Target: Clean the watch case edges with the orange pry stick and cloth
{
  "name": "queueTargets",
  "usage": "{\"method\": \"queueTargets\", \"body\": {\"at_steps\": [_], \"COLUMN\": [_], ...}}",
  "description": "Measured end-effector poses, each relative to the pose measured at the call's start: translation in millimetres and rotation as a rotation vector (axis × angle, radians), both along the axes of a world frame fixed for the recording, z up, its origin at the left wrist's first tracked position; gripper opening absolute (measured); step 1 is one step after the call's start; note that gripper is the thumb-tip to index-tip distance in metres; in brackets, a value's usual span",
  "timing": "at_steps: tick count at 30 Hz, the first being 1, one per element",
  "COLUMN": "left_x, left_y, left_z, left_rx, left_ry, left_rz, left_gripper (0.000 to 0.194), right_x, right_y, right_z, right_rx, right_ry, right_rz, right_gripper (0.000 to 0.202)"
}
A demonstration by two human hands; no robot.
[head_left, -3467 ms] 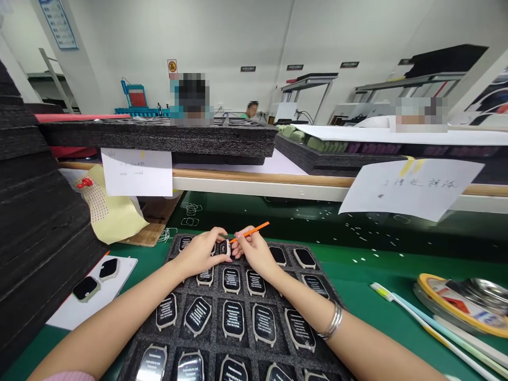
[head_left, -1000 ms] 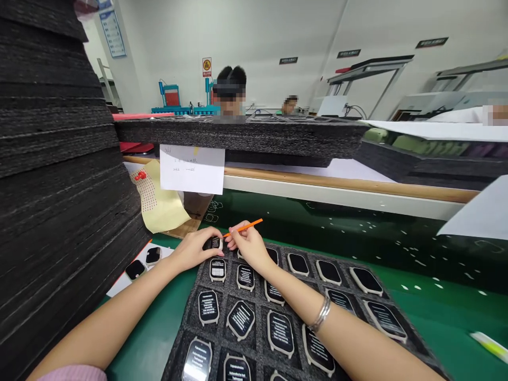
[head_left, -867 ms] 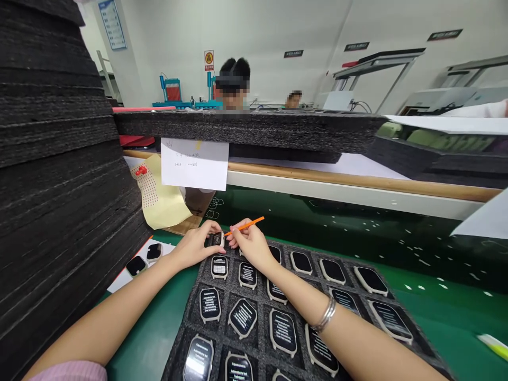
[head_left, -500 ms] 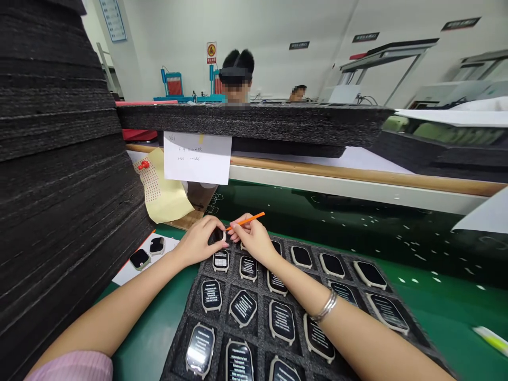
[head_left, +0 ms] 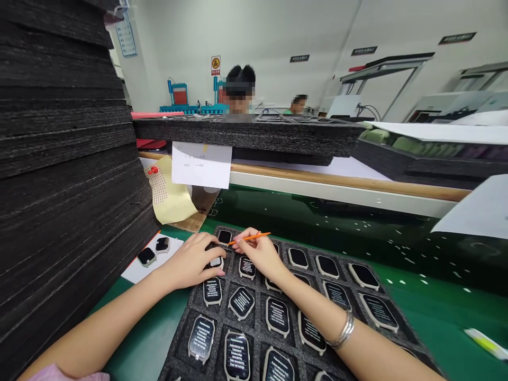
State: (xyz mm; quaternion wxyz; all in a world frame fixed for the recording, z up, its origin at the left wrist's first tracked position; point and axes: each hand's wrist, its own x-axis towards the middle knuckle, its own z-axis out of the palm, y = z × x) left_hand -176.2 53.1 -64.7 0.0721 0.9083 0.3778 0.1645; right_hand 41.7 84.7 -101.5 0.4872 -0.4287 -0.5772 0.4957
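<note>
My left hand is at the upper left of the black foam tray, thumb and fingers curled around the edges of a smartwatch in its slot. My right hand pinches a thin orange stick; its left end points at the lower edge of the corner smartwatch, which lies dark-screened in the tray. I cannot tell whether the stick touches it. Several more smartwatches without straps, such as a lit one with lines of text, sit face up in the slots.
Stacked black foam sheets rise at the left. Two watches lie on white paper beside the tray. A foam-laden shelf crosses in front, with a note hanging there. A marker lies right. Co-workers sit beyond.
My left hand has let go of the corner smartwatch and moved down to the one below it. My right hand still holds the orange stick. The whole view has shifted slightly.
</note>
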Motion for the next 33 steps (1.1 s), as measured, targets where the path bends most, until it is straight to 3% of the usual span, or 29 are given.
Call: {"method": "queueTargets", "body": {"at_steps": [6,11,17,33], "left_x": [-8,-7,-5,-1], "left_y": [-3,-4,-3,-6], "left_z": [-13.7,-26.0,-29.3,-30.8], "left_rx": [-0.056,-0.119,-0.189,-0.193], "left_ry": [-0.145,-0.259,-0.355,-0.362], "left_rz": [0.016,0.051,0.172,0.199], "left_gripper": [0.021,0.019,0.038,0.030], "right_x": [-2,-5,-4,-5], "right_y": [-3,-9,-10,-10], "right_z": [1.7,2.4,1.2,-1.2], "right_rx": [-0.019,-0.016,-0.016,0.040], "right_ry": [0.033,0.019,0.011,0.006], "right_rz": [0.066,0.109,0.126,0.146], "right_gripper": [0.042,0.037,0.037,0.030]}}
